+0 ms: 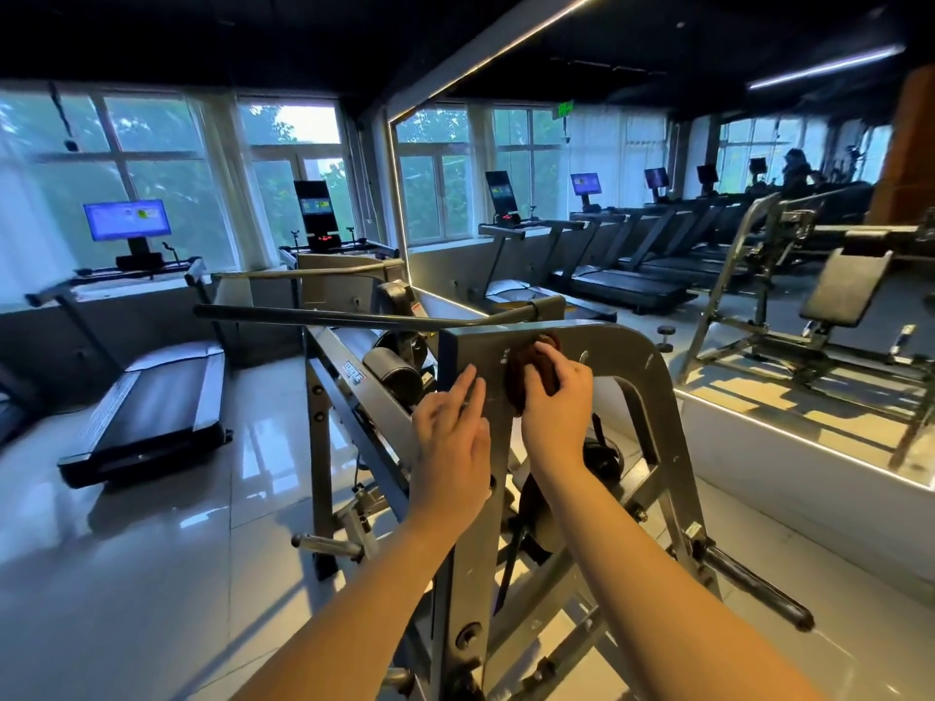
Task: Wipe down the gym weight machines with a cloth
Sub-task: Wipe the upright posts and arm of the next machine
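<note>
Right hand on cloth, top of machine frame.
Your right hand [554, 397] curls its fingers over a dark cloth [521, 371], clamping the bunched cloth against the upper plate of the grey weight machine [622, 346], near its top edge. Your left hand [450, 437] sits just beside it, fingers straight and close together, laid flat on the frame's left edge, holding nothing. A long bar [324, 316] runs left from the top of the frame. Further out, a treadmill [152, 402] stands on the glossy tile floor [152, 574] below the windows [152, 144]. A wall mirror [632, 159] on your right reflects a row of treadmills.
</note>
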`<action>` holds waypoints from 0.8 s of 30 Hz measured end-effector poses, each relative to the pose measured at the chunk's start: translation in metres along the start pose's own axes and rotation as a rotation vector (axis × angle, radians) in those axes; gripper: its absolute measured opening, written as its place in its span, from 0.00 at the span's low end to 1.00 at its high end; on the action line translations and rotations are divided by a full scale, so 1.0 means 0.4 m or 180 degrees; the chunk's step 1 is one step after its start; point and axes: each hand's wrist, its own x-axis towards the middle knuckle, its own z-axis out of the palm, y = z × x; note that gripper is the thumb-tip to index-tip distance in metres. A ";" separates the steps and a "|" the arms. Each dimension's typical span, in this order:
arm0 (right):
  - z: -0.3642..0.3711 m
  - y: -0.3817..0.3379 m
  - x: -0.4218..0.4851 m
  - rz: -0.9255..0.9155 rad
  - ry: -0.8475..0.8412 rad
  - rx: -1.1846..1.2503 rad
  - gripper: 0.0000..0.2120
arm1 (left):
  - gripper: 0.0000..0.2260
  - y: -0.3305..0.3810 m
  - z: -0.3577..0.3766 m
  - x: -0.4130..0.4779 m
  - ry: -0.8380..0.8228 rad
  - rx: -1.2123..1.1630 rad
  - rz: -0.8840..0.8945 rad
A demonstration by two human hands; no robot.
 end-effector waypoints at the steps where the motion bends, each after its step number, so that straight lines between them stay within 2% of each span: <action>1: -0.002 -0.005 -0.005 -0.0029 -0.0028 -0.0068 0.16 | 0.23 0.006 -0.002 -0.001 0.0020 -0.0050 -0.0022; 5: -0.001 -0.016 -0.038 -0.0832 -0.0715 -0.0372 0.17 | 0.22 0.024 -0.008 0.002 0.0140 -0.0327 -0.0187; 6: -0.006 -0.012 -0.036 -0.0881 -0.0780 -0.0368 0.17 | 0.22 0.026 -0.007 0.002 0.0166 -0.0346 -0.0199; 10: -0.041 0.005 -0.003 -0.0021 -0.0264 -0.0028 0.16 | 0.21 0.020 0.001 0.005 0.0140 -0.0350 -0.0218; 12: -0.042 0.010 -0.005 0.0091 -0.0248 -0.0038 0.17 | 0.22 0.021 0.004 0.005 0.0142 -0.0307 -0.0253; 16: -0.034 0.011 -0.028 -0.0877 -0.1084 -0.0402 0.18 | 0.22 0.036 0.013 0.009 0.0170 -0.0182 -0.0415; 18: -0.048 0.022 -0.008 -0.1156 -0.1286 -0.0538 0.19 | 0.22 0.038 0.013 0.007 0.0195 -0.0084 -0.0429; 19: -0.056 0.029 0.006 -0.1083 -0.1213 -0.0515 0.18 | 0.22 0.039 0.012 0.006 0.0215 -0.0040 -0.0390; 22: -0.068 0.041 0.040 -0.0234 -0.0600 -0.0132 0.18 | 0.21 0.049 0.010 0.004 0.0352 0.0097 -0.0349; 24: -0.057 0.029 0.039 -0.0138 -0.0538 -0.0047 0.18 | 0.21 0.059 0.014 0.008 0.0415 0.0170 -0.0377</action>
